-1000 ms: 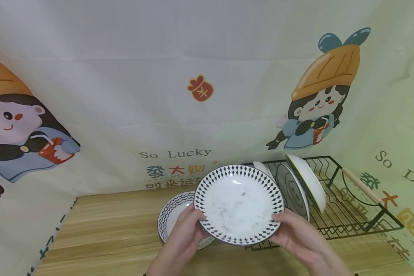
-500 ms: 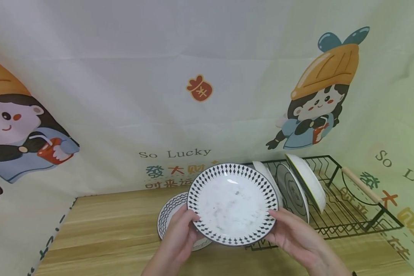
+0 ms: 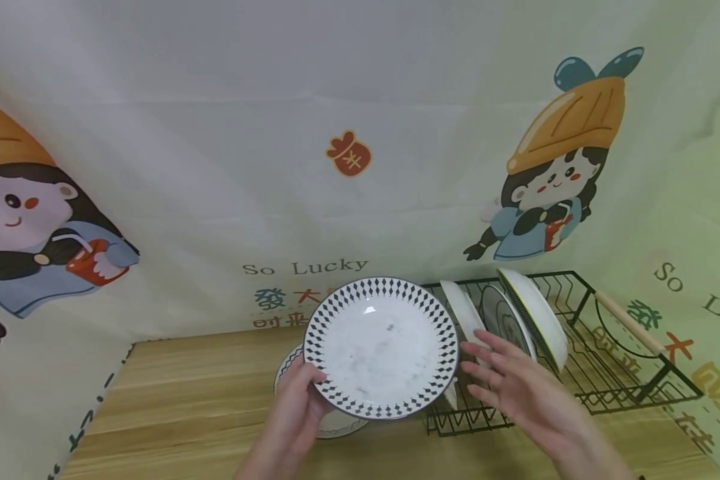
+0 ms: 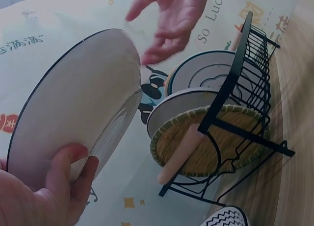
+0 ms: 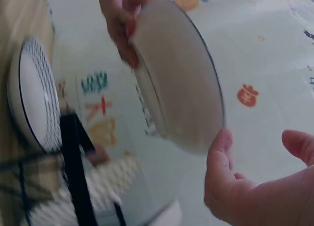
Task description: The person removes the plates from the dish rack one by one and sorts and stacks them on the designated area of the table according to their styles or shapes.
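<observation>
A white plate with a black diamond border [image 3: 381,353] is held up over the table, its inner face toward the head camera. Faint grey smudges mark its middle. My left hand [image 3: 294,410] grips it at the lower left, thumb over the rim and fingers beneath. At the opposite edge, my right hand [image 3: 525,393] has its fingers spread, just off the rim. The left wrist view shows the plate's pale underside and the right hand [image 4: 171,25] beyond it. Partly hidden below lies a second dish with a zigzag border [image 5: 39,93], resting on the wooden surface.
A black wire dish rack [image 3: 654,383] with wooden handles [image 3: 630,323] stands at the right. In it lean a white bowl [image 3: 537,317], a patterned plate [image 3: 507,320] and a white dish [image 3: 461,303]. A round woven-looking piece [image 4: 181,138] shows at one end. Printed cloth [image 3: 216,167] hangs behind.
The diamond-bordered plate has moved left and slightly up with my left hand. My right hand has let go of its rim and spread its fingers.
</observation>
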The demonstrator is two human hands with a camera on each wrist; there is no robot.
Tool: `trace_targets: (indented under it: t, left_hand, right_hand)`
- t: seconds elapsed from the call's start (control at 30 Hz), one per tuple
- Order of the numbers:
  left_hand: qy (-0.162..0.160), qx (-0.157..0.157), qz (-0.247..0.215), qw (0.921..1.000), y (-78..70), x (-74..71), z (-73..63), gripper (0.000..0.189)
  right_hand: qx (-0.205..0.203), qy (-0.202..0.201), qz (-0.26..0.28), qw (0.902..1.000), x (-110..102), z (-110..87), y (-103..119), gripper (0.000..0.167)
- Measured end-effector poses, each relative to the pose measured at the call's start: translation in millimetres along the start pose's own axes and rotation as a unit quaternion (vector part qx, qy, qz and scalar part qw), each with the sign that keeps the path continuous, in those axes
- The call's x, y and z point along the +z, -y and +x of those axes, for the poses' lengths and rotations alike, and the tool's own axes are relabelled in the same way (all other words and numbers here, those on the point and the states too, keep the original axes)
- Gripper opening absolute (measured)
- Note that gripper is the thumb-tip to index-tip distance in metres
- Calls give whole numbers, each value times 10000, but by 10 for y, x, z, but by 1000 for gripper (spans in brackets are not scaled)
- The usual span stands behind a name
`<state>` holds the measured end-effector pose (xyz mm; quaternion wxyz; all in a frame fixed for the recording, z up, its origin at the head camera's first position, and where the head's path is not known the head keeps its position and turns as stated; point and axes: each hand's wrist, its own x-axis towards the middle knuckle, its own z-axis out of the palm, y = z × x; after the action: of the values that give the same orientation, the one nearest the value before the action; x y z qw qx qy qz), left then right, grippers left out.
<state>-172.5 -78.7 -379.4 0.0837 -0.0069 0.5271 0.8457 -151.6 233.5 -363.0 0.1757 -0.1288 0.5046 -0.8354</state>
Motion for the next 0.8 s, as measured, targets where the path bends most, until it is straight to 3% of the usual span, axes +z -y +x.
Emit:
trace_targets:
  t: [0.07,0.13,0.23,0.27,0.3,0.4,0.47,0.5,0.53,0.57,0.63,0.8]
  left_hand:
    - [-69,10,-30,10000,1,-36,12,57]
    - [-111,40,-39,9999,5,-73,22,58]
    - [-145,93,-43,9998,11,-120,37,59]
    - [-160,105,-36,9998,12,-136,40,59]
    - [-161,126,-11,9998,14,-154,44,59]
    - [-237,98,20,9997,2,-191,44,58]
    - [-263,98,44,9996,-4,-217,40,57]
    - [-272,106,52,9996,-8,-229,38,57]
    - [-303,101,61,9995,-13,-239,33,56]
    - [-312,115,81,9994,-14,-251,32,56]
    - [-330,135,81,9993,-17,-275,30,57]
    - [-385,121,61,9992,-27,-330,33,57]
  right_hand:
    - [-357,-303,-698,9965,-45,-25,42,40]
    - [-803,-752,-1480,9829,-69,-55,75,38]
    - [-1457,-1584,-2666,9395,-48,-97,117,38]
    - [-1677,-1855,-3177,9146,-44,-102,125,39]
    - [-1901,-2103,-3729,8835,-46,-102,130,41]
    - [-2291,-2770,-5382,7624,-92,-79,151,51]
    - [-2401,-2996,-6258,6790,-169,-55,165,59]
    - [-2421,-2996,-6507,6544,-215,-45,171,63]
    - [-2436,-2940,-6678,6390,-263,-38,178,67]
    - [-2428,-2874,-6792,6301,-314,-30,181,71]
    - [-2369,-2749,-6953,6204,-418,-20,181,76]
    - [-1851,-2752,-7051,6267,-637,-16,174,82]
